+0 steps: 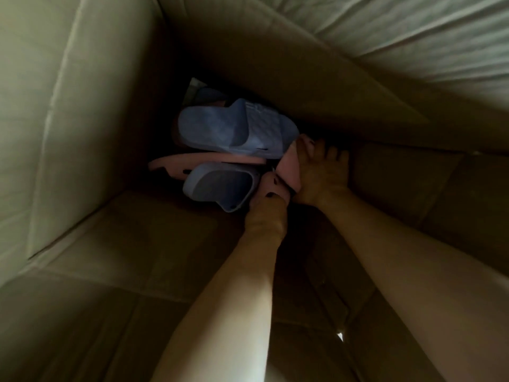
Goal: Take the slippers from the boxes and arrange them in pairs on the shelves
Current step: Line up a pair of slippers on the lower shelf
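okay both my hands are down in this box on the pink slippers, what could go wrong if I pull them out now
The upper blue slipper seems to rest on a pink slipper, so pulling may tumble it. Both hands, left and right, grip pink pieces in dim light; you could lift a mismatched pair. The deep box walls may snag the slippers.

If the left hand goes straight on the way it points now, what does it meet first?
The left hand already grips a pink foam slipper. Straight on, it probably meets the upper blue slipper next, though depth in the dark cardboard box is unclear.
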